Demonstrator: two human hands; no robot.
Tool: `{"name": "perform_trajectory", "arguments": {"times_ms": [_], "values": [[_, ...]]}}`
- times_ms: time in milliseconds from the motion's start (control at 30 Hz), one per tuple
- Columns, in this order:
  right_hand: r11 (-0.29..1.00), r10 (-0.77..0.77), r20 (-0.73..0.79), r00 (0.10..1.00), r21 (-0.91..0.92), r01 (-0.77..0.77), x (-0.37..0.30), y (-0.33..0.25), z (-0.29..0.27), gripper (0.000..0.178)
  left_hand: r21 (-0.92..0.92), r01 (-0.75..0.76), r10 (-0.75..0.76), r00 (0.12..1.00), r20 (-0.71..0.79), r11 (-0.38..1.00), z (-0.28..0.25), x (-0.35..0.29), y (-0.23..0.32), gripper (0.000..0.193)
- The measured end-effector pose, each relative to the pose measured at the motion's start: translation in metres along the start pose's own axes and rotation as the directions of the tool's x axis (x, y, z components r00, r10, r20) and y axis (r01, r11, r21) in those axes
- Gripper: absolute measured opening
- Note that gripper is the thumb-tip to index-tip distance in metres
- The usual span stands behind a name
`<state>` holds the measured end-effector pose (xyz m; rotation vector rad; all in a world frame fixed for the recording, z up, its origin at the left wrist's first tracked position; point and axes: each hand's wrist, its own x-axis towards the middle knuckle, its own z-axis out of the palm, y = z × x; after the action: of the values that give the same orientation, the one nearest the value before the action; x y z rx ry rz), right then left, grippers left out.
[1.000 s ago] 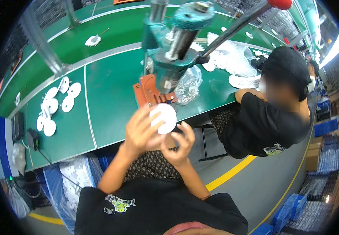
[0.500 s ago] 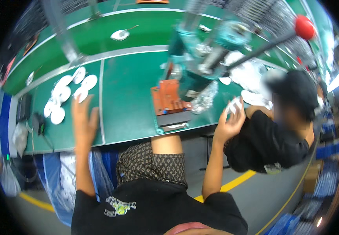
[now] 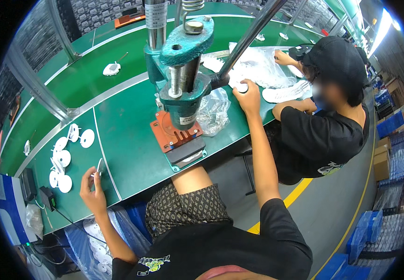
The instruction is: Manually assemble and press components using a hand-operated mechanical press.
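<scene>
My left hand is closed on a white disc with a short stem, seen nearly edge-on above the table's left part. Several similar white discs lie in a loose group just beyond it. Over to the right, my right hand has its fingers curled round a small white part, beside a clear bag of white parts. The part's exact shape is mostly hidden by the fingers. Between my hands stands a teal lever press over an orange-red fixture with a dark grey block.
A co-worker in black sits at the right, reaching to the white parts. A clear bag of small pieces lies beside the press. Beyond runs a green conveyor carrying a white device. A blue-lined bin stands below left.
My left hand has picked up a white disc from the group and drawn it nearer. My right hand has moved to the bagged white parts. The head view has shifted.
</scene>
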<state>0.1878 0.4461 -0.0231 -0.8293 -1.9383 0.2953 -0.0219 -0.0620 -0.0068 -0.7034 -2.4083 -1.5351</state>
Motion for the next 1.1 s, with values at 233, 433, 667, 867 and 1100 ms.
{"name": "perform_trajectory", "arguments": {"times_ms": [233,433,667,867,1100], "values": [[0.970,-0.218,-0.098,0.971,-0.135,0.204,-0.001,0.006,0.008,0.025,0.011,0.079,-0.079,0.981,0.175,0.997,0.042,-0.001,0.029,0.025],[0.955,0.100,-0.061,0.993,0.285,-0.079,-0.067,-0.077,-0.017,0.014,-0.097,0.136,-0.120,0.980,0.158,0.986,0.075,-0.008,0.022,0.030],[0.972,-0.226,0.433,0.873,0.154,0.175,-0.056,-0.102,0.013,0.020,-0.137,-0.049,0.079,0.971,0.224,0.989,0.063,-0.009,0.038,0.042],[0.972,-0.189,0.205,0.960,0.179,0.154,-0.075,-0.098,0.022,0.015,0.006,-0.220,0.189,0.851,0.489,0.975,0.041,-0.018,0.047,0.037],[0.434,0.429,0.276,0.860,0.772,-0.464,-0.085,-0.115,-0.004,0.014,0.076,-0.209,0.163,0.904,0.395,0.975,0.050,-0.021,0.048,0.034]]}}
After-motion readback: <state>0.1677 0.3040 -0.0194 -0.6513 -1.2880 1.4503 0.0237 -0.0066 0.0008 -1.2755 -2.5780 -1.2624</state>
